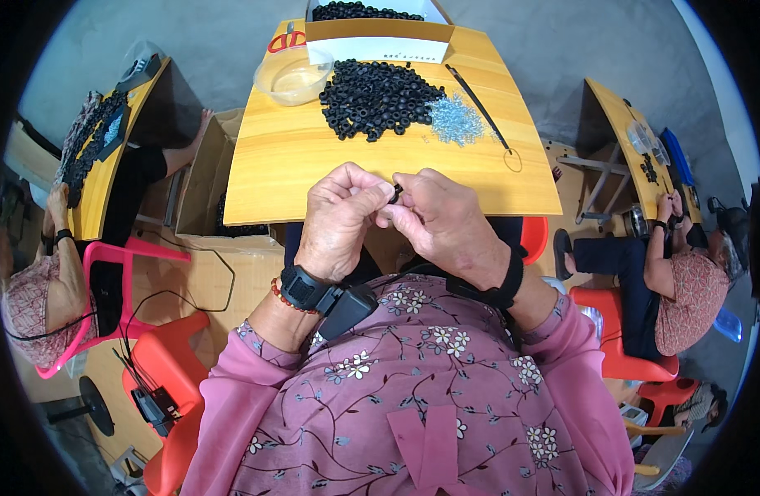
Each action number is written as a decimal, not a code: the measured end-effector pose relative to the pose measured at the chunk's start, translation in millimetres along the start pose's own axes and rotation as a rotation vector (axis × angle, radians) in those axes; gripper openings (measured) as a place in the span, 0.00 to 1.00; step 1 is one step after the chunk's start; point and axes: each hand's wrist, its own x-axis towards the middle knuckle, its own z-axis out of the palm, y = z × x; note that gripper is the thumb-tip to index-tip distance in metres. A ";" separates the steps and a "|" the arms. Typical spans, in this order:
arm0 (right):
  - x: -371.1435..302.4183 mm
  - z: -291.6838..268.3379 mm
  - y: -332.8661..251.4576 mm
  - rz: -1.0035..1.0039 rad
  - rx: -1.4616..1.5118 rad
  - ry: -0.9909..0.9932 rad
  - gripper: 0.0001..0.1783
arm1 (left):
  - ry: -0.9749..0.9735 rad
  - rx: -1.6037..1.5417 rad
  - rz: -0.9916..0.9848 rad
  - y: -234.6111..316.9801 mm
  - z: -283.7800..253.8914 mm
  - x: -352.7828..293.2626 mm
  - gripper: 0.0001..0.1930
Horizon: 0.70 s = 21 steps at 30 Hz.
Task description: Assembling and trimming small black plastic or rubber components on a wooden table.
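Observation:
Near the table's front edge, my left hand (pixel 340 217) and my right hand (pixel 447 217) meet fingertip to fingertip. Pinched between them is a small black ring-shaped part (pixel 395 193), mostly covered by the fingers. Both hands are closed, with thumbs and forefingers pressed together. Just beyond them lies a heap of small black ring-shaped parts (pixel 371 95). Touching its right side is a smaller pile of tiny clear-blue pieces (pixel 456 121). A thin black stick-like tool (pixel 477 103) lies slanted to the right, with a thin loop (pixel 512 159) by its near end.
A clear round bowl (pixel 295 81) and red-handled scissors (pixel 286 40) sit at the table's far left. An open box (pixel 380 48) of black parts stands at the back. Left of the table is a cardboard box (pixel 206 178). People work at tables on both sides.

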 end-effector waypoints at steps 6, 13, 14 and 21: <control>0.6 -6.3 3.0 0.053 0.246 0.033 0.14 | -0.016 0.020 0.020 2.7 -0.7 1.1 0.03; 3.1 -15.3 8.5 0.181 0.383 -0.019 0.09 | -0.040 0.079 0.062 -2.5 2.3 -2.0 0.06; 3.1 -15.3 9.7 0.158 0.375 0.005 0.08 | -0.039 0.082 0.070 -2.4 3.0 -2.2 0.06; 7.6 -25.2 1.5 0.253 0.410 -0.017 0.05 | -0.052 0.103 0.088 4.3 6.4 -5.5 0.06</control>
